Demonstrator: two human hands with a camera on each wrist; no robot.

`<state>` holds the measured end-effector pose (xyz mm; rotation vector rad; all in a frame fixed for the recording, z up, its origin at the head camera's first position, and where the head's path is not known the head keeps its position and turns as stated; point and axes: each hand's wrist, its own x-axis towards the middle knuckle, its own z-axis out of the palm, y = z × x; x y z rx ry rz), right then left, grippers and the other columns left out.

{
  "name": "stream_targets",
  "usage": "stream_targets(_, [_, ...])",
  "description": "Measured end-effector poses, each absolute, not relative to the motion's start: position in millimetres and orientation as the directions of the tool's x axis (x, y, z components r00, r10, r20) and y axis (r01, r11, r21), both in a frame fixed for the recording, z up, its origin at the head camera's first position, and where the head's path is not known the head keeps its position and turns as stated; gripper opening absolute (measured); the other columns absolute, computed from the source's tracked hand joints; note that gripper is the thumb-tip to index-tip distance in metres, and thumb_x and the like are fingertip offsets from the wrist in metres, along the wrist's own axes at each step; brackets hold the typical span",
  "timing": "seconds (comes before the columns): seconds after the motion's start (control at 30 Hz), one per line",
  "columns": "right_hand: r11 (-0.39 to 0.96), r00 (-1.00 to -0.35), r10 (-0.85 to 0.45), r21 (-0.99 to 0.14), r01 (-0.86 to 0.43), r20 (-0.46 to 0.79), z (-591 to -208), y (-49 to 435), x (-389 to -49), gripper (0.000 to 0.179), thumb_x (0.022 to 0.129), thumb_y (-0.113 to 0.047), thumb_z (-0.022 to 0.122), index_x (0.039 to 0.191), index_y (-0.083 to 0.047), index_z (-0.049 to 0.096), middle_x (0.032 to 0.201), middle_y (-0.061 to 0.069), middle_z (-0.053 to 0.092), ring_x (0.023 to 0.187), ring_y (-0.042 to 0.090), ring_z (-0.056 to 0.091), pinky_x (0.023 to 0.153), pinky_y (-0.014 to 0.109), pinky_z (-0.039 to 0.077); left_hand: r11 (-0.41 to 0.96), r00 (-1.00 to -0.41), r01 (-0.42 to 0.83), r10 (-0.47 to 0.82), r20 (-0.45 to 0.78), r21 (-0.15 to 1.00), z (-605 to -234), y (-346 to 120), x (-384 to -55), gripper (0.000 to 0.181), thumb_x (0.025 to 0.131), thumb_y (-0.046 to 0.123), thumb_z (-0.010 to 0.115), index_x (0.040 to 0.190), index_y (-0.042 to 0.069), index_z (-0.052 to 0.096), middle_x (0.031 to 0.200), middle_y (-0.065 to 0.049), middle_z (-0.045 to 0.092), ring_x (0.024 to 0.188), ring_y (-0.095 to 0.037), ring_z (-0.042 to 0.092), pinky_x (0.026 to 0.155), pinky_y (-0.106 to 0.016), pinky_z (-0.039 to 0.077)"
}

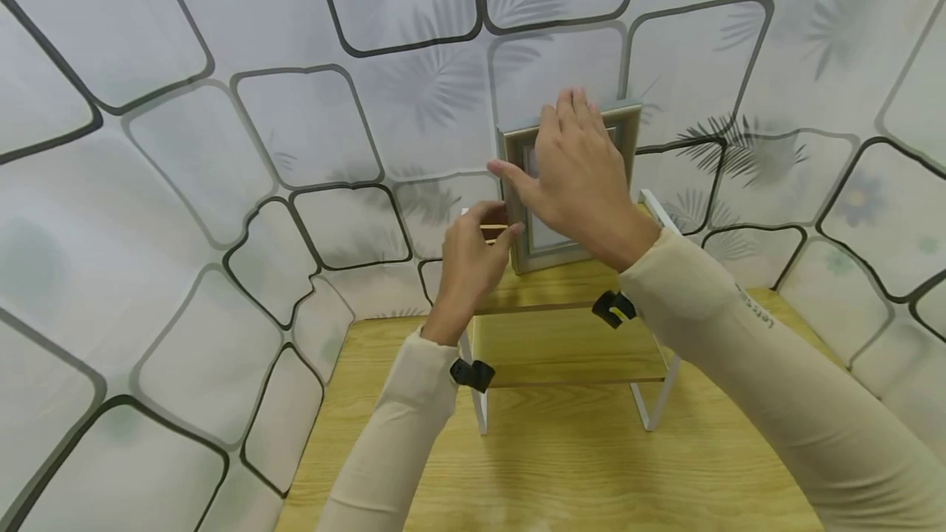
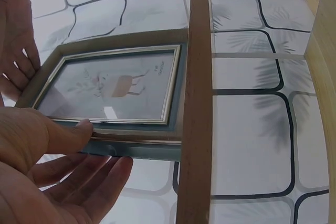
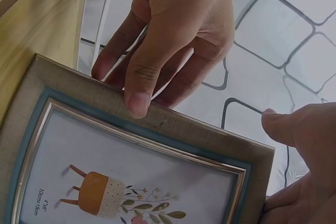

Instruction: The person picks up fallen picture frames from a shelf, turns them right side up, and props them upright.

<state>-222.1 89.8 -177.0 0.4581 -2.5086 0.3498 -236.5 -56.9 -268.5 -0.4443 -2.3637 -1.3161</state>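
A picture frame (image 1: pixel 629 146) with a grey-brown border stands upright on the top board of a small wooden rack. Behind its glass, the right wrist view shows a printed sheet (image 3: pixel 94 190) with an orange-and-white vase and leafy sprigs. My left hand (image 1: pixel 473 253) grips the frame's left side, thumb (image 3: pixel 140 90) on the front border and fingers behind. At the upper edge is my right hand (image 1: pixel 580 171), its fingers straight and together and its thumb spread to the left, off the border. In the left wrist view those fingertips (image 2: pixel 21 72) reach the frame's top edge.
The two-tier rack (image 1: pixel 547 292) has white metal legs (image 1: pixel 650 409) and stands on a wood-grain tabletop (image 1: pixel 554 466). Patterned wall covering (image 1: pixel 429 121) rises close behind the rack and along both sides.
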Motion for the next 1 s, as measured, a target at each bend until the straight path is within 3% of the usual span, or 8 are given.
stream_targets(0.47, [0.915,-0.857,-0.219,-0.207,-0.347,0.467,-171,90,-218,0.095,0.103,-0.061,0.041,0.153,0.017,0.019,0.161,0.036,0.007,0.153,0.042,0.003,0.124,0.049,0.008,0.517,-0.851,0.479,0.077,0.519,0.709,-268,-51,-225,0.033,0.091,0.021,0.079,0.116,0.002,0.068,0.107,-0.012,0.073,0.091,-0.025,0.073,0.077,-0.031,0.060])
stream_targets(1.0, [0.892,-0.868,-0.248,-0.248,-0.378,0.429,-165,101,-216,0.081,0.108,-0.047,0.042,0.152,0.018,0.022,0.161,0.036,0.009,0.152,0.043,0.008,0.123,0.050,0.011,0.525,-0.809,0.530,0.078,0.582,0.666,-269,-35,-222,0.027,0.085,0.022,0.085,0.099,0.005,0.070,0.090,-0.006,0.075,0.076,-0.017,0.074,0.067,-0.021,0.058])
